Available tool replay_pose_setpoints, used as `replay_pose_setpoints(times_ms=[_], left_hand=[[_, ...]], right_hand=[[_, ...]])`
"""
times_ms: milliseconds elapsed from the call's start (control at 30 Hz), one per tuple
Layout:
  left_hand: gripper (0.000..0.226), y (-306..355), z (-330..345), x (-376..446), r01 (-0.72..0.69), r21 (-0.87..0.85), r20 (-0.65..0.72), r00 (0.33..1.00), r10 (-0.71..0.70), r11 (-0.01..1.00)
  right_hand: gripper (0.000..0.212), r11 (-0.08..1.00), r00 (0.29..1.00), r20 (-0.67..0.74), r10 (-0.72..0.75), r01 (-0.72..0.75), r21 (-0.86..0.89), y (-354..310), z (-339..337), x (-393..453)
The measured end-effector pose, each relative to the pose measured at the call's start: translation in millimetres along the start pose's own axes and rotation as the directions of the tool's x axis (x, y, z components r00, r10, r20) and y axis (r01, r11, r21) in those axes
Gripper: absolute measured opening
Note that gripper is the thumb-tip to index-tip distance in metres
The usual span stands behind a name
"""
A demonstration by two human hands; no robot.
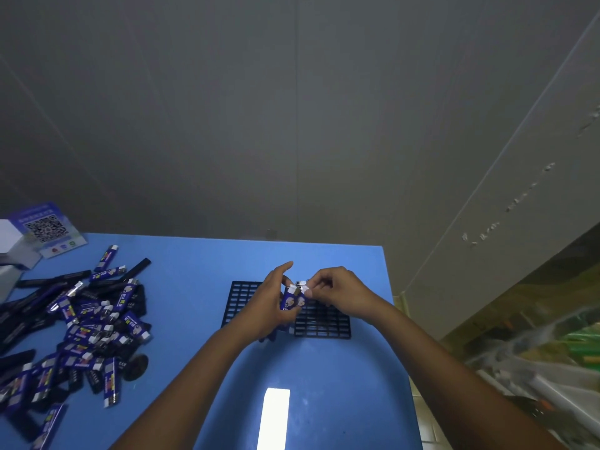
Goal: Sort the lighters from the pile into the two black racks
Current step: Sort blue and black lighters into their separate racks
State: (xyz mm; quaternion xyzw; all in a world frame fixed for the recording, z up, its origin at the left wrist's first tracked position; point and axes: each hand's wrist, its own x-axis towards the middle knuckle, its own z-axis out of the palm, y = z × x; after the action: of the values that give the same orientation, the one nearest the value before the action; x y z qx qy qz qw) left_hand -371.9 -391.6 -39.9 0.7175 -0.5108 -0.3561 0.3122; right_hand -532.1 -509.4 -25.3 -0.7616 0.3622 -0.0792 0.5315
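Hands meet over the black rack (321, 323) near the table's (341, 401) right edge. Left hand (266, 306) grips blue lighters (292, 298); right hand (337, 293) pinches one top. Next, I think, one lighter must go straight into an empty slot. The pile (87, 323) waits by the left edge.

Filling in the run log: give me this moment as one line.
left hand: grips lighters | right hand: pinches their tops | racks: slots look empty | pile: left on table
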Motion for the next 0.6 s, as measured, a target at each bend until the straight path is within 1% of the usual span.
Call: replay_pose_setpoints(times_ms=[433,600], left_hand=[[0.093,2,-6,2,0.034,-0.024,-0.011,0.999,-0.035,0.999],[0.093,6,-3,3,0.022,-0.028,-0.009,1.0,-0.022,0.999]], right_hand=[[0.003,0.996,0.995,-0.085,0.051,-0.044,0.079,8,-19,-4],[0.002,0.999,0.994,-0.103,0.041,-0.038,0.033,7,-26,-9]])
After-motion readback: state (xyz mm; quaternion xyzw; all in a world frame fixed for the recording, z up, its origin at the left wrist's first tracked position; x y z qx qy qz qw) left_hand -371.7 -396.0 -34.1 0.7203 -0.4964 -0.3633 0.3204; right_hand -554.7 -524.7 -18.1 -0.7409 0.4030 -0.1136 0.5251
